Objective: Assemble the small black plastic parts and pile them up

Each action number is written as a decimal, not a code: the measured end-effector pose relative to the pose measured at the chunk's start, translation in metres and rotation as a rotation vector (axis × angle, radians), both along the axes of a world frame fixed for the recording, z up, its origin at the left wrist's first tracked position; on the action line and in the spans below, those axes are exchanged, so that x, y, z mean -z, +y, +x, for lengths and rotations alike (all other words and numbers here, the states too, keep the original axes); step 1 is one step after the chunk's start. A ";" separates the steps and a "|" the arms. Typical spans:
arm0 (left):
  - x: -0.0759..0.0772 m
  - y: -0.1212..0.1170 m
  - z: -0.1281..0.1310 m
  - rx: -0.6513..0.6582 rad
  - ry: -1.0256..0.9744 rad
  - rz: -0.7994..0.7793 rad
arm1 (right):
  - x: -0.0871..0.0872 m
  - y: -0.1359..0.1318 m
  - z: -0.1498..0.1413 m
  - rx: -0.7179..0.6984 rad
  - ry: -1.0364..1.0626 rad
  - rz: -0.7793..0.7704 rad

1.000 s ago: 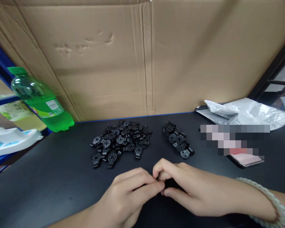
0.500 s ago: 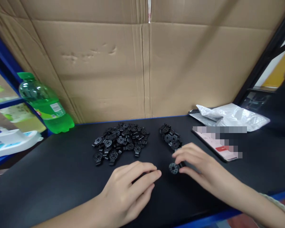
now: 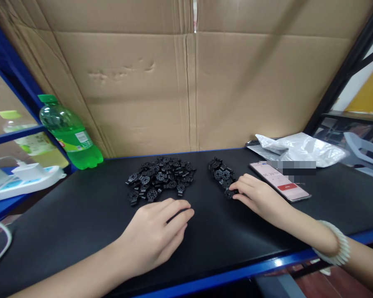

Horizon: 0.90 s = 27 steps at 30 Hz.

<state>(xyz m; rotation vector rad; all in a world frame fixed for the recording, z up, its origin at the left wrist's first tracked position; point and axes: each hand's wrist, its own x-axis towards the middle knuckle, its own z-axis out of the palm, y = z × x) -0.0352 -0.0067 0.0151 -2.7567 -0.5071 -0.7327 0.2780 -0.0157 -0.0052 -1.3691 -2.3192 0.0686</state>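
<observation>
My right hand [image 3: 257,196] pinches a small black plastic part with a round perforated disc [image 3: 228,193] between thumb and fingers. It is at the near end of a small row of like parts [image 3: 221,173]; whether the part rests on the table cannot be told. My left hand [image 3: 163,227] hovers low over the black table, fingers loosely bent and slightly apart, with nothing visible in it. Just beyond it lies a heap of the same black parts [image 3: 160,177], several discs facing up.
A phone [image 3: 281,182] lies to the right, with a silvery plastic bag [image 3: 304,148] behind it. At the left stand a green bottle [image 3: 73,134] and a white power strip [image 3: 27,184]. A cardboard wall [image 3: 136,91] closes off the back.
My right hand has moved the black part away from me, up to the near end of the small row. My left hand has shifted slightly left. The head view has moved a little.
</observation>
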 end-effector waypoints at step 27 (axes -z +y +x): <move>-0.017 0.044 -0.045 -0.559 0.079 -0.335 | 0.007 -0.002 -0.096 -0.569 0.142 -0.149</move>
